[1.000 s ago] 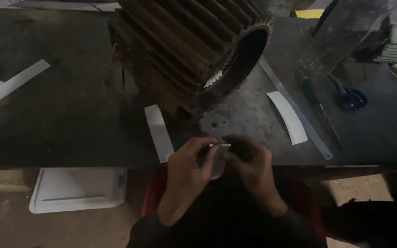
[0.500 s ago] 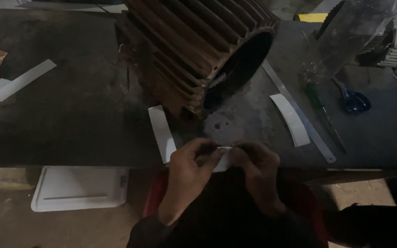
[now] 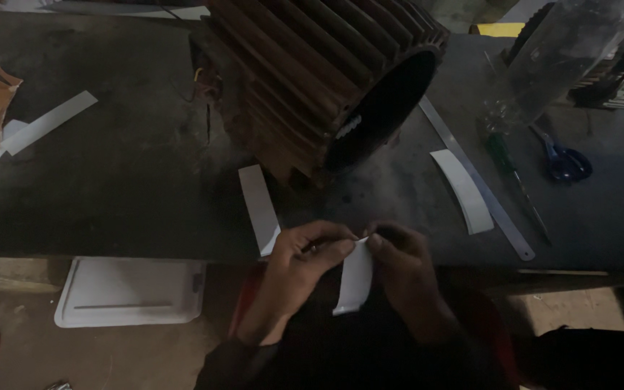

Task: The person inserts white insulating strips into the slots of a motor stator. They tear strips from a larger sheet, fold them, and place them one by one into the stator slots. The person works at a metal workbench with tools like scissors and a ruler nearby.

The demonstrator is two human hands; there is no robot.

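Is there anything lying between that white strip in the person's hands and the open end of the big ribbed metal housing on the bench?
Nothing visible does. The white strip is pinched between the left hand and right hand at the bench edge, and the stretch of bench up to the housing opening looks bare. Another strip lies off to the left.
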